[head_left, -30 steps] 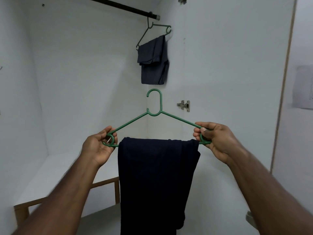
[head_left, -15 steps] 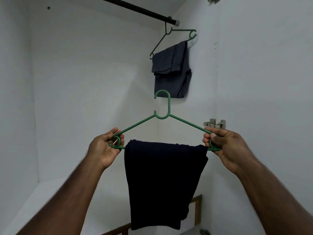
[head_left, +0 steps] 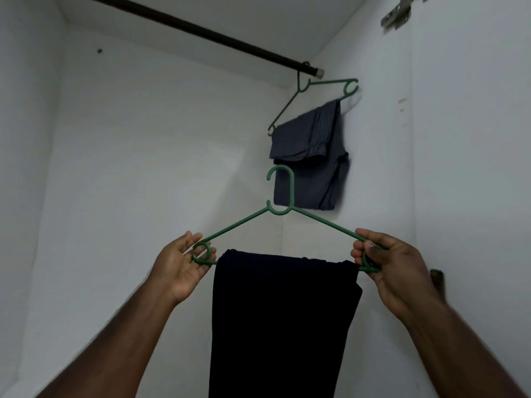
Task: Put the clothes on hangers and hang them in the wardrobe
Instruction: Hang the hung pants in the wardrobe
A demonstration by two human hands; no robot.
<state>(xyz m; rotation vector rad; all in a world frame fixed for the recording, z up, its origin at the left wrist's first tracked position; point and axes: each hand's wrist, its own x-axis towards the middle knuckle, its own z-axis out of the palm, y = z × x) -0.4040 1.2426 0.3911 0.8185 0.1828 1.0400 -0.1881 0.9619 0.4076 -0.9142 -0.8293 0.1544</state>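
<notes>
A green plastic hanger (head_left: 283, 186) is held up inside the white wardrobe, its hook pointing up. A dark navy garment (head_left: 283, 320) is folded over its lower bar and hangs straight down. My left hand (head_left: 182, 267) holds the hanger's left end loop between thumb and fingers. My right hand (head_left: 395, 268) grips the right end loop. The dark hanging rod (head_left: 201, 33) runs across the top, well above the hook. At the rod's right end hangs a second green hanger (head_left: 319, 90), tilted, carrying a folded grey-blue striped garment (head_left: 310, 159).
The wardrobe's white back wall (head_left: 161, 156) and right side wall (head_left: 465, 168) enclose the space. A metal hinge (head_left: 399, 12) sits at the top right. The rod to the left of the hung hanger is bare.
Both hands have lifted the hanger with the navy garment higher and deeper into the wardrobe. My view has tilted up, so the rod and the hung garment now sit lower in view.
</notes>
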